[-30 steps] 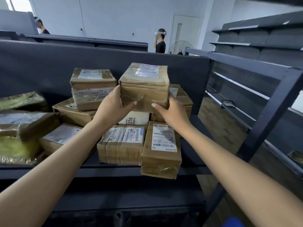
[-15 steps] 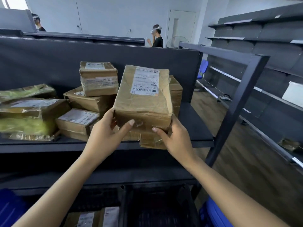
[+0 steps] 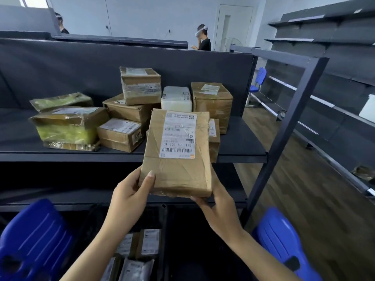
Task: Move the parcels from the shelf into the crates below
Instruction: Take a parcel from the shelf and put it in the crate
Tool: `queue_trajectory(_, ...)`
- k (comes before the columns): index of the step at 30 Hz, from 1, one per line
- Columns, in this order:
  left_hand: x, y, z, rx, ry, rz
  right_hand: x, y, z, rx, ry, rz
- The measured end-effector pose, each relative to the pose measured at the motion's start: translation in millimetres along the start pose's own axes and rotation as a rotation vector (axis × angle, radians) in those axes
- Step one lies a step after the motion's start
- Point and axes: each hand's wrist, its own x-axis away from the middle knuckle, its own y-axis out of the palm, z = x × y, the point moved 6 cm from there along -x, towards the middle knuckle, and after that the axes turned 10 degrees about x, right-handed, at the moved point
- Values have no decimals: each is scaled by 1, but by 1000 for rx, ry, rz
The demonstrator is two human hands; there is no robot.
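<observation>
Brown cardboard, creased and taped: one flat parcel (image 3: pixel 177 159) is held clear of the shelf (image 3: pixel 240 154), just in front of its front edge near the right end, label facing up. The left hand (image 3: pixel 129 196) grips the parcel's lower left corner with the thumb curled over the top. The right hand (image 3: pixel 219 211) cups the lower right corner from beneath. Eight more lie on the shelf by my count: two green-wrapped parcels (image 3: pixel 69 128), one white parcel (image 3: pixel 176 98) and five brown boxes (image 3: pixel 212 107). Below, a dark crate (image 3: pixel 165 224) holds several parcels, too blurred to count.
</observation>
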Motion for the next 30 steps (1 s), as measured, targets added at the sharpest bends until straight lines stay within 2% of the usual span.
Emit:
queue_trajectory(4,12,-4,0,-5,31,25,5,3,-3,28,-2,-42)
queue_trajectory(8,20,-11,-4,21,63,75,9,8,-3,49,30,-192)
queue_trajectory(11,22,-12,-9,16,75,98,9,10,-9,-83,70,-256)
queue_trajectory(14,27,-10,-14,4,79,121,3,9,-18,-222,136,-223)
queue_trajectory(22,39,4,-23,-1,34,138,-12,4,-11,-275,254,-79)
queue_trajectory(27,34,4,-35,176,-114,77,-28,-8,11,-286,336,-86)
queue_trajectory(30,17,-18,-38,285,-225,178,-35,-15,19,-300,345,-111)
